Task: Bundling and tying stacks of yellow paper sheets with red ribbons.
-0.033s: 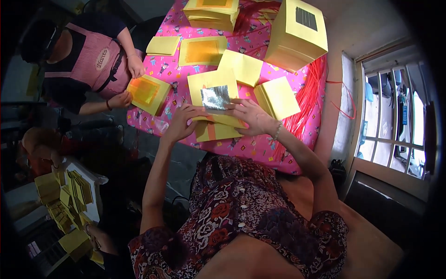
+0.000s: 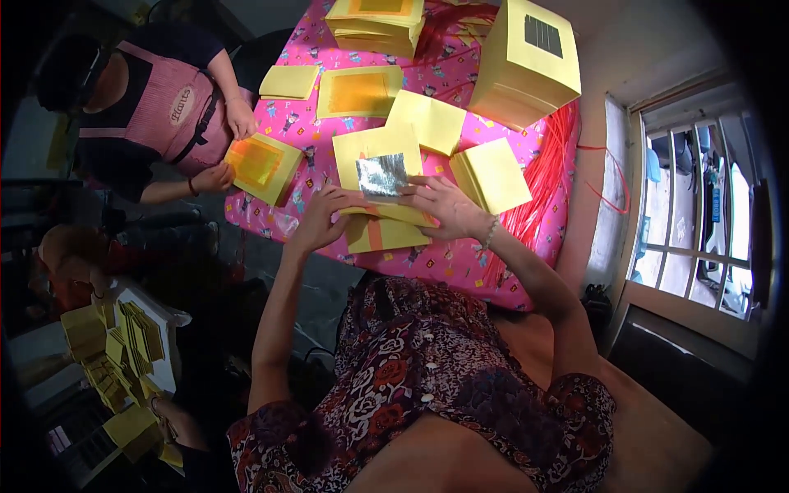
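Note:
A stack of yellow paper (image 2: 347,154) with a silver foil square (image 2: 380,175) on its top sheet lies before me, its near edge lifted and folded. My left hand (image 2: 327,215) grips the left end of that near edge, fingers on top and thumb below. At the right end, my right hand (image 2: 448,207) holds the same edge, fingertips beside the foil and thumb underneath. Under the lifted edge lies more yellow paper (image 2: 386,235) with an orange strip.
Folded yellow paper pads (image 2: 493,175) and a tall yellow stack (image 2: 526,74) stand right, near red plastic strands (image 2: 542,197). A pink patterned tablecloth (image 2: 444,267) covers the table. At left, a co-worker's hand (image 2: 215,177) holds an orange-marked sheet (image 2: 271,177).

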Motion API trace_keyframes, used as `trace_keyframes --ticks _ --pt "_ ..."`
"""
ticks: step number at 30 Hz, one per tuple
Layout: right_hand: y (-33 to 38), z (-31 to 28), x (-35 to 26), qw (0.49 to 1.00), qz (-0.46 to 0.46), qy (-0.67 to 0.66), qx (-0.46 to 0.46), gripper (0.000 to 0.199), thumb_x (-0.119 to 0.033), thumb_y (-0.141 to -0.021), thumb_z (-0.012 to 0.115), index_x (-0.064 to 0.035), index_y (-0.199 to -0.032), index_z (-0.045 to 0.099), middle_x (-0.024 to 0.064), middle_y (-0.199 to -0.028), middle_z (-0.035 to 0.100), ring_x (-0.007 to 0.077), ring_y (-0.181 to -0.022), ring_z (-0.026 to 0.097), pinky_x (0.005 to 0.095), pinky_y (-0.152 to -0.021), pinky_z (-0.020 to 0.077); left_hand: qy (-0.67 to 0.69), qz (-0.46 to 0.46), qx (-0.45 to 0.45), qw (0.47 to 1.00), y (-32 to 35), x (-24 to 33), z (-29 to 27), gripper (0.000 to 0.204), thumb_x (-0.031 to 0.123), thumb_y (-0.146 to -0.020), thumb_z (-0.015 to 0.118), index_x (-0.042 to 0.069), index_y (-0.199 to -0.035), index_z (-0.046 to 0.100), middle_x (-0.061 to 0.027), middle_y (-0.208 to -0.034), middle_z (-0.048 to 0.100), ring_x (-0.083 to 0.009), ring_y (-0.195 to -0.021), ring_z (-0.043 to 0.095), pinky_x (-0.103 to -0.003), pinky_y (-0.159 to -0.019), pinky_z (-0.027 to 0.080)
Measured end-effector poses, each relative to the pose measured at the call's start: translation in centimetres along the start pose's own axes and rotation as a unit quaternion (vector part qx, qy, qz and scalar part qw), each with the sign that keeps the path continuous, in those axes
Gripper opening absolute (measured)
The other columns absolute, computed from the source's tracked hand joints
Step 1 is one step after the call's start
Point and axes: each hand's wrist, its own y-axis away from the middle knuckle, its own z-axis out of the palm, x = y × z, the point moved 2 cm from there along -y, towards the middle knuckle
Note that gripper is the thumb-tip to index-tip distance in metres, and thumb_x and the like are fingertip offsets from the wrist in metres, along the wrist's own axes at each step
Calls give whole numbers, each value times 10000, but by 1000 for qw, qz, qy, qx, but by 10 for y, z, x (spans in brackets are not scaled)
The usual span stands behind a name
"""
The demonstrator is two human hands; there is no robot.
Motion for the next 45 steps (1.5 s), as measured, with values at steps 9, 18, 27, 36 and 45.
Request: trace_keyframes --ticks 9,18,27,36,45 --pt "-13 10 20 991 -3 -120 60 474 -158 -697 696 -70 -1146 572 77 -1132 584 266 -1051 519 363 -944 439 41 -17 50 998 -10 -6 4 343 124 -726 711 77 -1060 647 -69 -1008 657 -279 -988 561 -381 -892 416" --pt "-23 25 35 889 304 -331 90 348 -343 -883 641 -30 -1035 658 137 -805 660 235 -676 630 351 -666 533 174 -220 227 933 -11 -18 34 223 180 -835 661 14 -983 656 -101 -830 643 -166 -703 608 -296 -626 474" --pt "-19 16 25 885 270 -286 250 298 -203 -851 655 8 -1055 602 167 -868 609 260 -767 621 357 -668 497 97 -299 201 928 -26 -5 25 241 225 -839 648 7 -938 621 -156 -765 628 -282 -642 610 -371 -575 454" --pt "-26 14 24 888 307 -263 219 269 -212 -882 613 35 -988 596 166 -833 558 294 -687 597 382 -599 488 -13 -197 253 947 -26 -15 31 228 224 -861 629 1 -841 592 -174 -687 578 -363 -592 556 -434 -551 431" --pt "-29 19 26 894 367 -170 195 276 -208 -861 641 31 -806 512 211 -797 544 389 -664 586 450 -560 472 55 -272 213 937 -36 -15 26 261 268 -849 649 13 -847 591 -142 -632 591 -306 -546 589 -395 -509 429"
